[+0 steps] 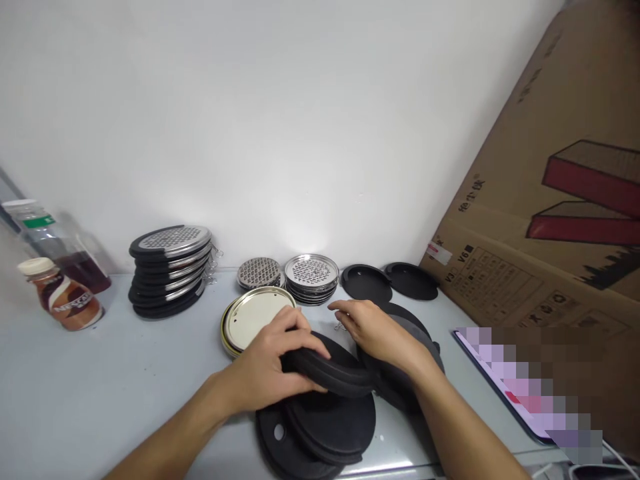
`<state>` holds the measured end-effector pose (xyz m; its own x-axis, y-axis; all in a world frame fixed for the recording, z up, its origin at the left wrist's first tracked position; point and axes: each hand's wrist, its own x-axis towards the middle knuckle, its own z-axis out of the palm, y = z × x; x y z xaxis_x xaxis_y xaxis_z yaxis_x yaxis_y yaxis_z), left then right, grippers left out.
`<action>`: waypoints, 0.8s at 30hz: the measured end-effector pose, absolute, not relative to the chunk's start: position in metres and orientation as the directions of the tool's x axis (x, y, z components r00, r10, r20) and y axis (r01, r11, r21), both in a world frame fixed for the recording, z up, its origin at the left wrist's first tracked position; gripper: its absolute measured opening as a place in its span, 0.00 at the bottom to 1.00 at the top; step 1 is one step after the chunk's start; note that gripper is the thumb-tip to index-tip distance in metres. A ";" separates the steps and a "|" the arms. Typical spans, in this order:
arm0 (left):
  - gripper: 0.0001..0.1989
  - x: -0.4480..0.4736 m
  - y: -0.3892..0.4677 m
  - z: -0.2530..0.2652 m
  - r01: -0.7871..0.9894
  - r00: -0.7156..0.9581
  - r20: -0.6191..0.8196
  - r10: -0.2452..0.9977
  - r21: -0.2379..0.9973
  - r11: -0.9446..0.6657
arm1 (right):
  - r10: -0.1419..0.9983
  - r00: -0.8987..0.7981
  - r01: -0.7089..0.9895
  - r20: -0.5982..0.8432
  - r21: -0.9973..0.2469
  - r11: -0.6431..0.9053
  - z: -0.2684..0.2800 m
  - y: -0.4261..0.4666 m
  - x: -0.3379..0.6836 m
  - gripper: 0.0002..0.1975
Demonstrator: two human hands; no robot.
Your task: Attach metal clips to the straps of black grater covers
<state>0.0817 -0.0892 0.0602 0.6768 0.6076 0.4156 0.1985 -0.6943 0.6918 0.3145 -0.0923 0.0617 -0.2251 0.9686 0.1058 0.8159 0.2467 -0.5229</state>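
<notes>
My left hand (pixel 270 363) is closed around the edge of a thick black round cover (pixel 333 373), thumb below and fingers on top. The cover is tilted above a small pile of black round covers (pixel 333 427) at the table's front; one has a hole. My right hand (pixel 380 333) reaches over another heap of black round pieces (pixel 417 327), its fingers stretched to the left with nothing visible in them. Just below its fingertips is a small metal clip (pixel 341 326); contact cannot be made out. Pale metal discs with a gold rim (pixel 257 317) lie beyond my left hand.
At the back stand a stack of black-edged graters (pixel 170 273), round metal grater discs (pixel 311 277), patterned discs (pixel 259 272) and two black covers (pixel 367 283). Bottles (pixel 65 297) are at left. A large cardboard box (pixel 530 200) and a tablet-like screen (pixel 520 393) border the right.
</notes>
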 end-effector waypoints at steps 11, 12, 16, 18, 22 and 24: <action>0.18 0.070 -0.071 0.067 -0.314 0.229 0.228 0.946 0.938 -0.150 | 0.941 -0.130 0.057 0.313 -0.945 0.322 0.073 -0.107 0.296 0.30; 0.20 0.067 -0.071 0.070 -0.295 0.279 0.183 0.943 0.950 -0.097 | 0.943 -0.093 0.102 0.320 -0.939 0.328 0.073 -0.109 0.295 0.29; 0.28 0.045 -0.071 0.086 -0.078 0.472 0.057 0.880 0.997 -0.023 | 0.938 -0.304 0.127 0.167 -0.969 0.214 0.076 -0.111 0.296 0.21; 0.28 0.036 -0.070 0.094 0.052 0.573 0.034 0.819 0.996 -0.078 | 0.896 -0.438 0.133 0.077 -0.980 0.150 0.078 -0.112 0.294 0.21; 0.22 0.031 -0.072 0.104 0.148 0.678 0.064 0.732 0.964 -0.221 | 0.900 -0.433 0.180 0.057 -0.972 0.148 0.077 -0.116 0.288 0.21; 0.18 0.032 -0.073 0.106 0.164 0.691 0.044 0.722 0.963 -0.216 | 0.908 -0.412 0.222 0.077 -0.958 0.182 0.075 -0.119 0.285 0.21</action>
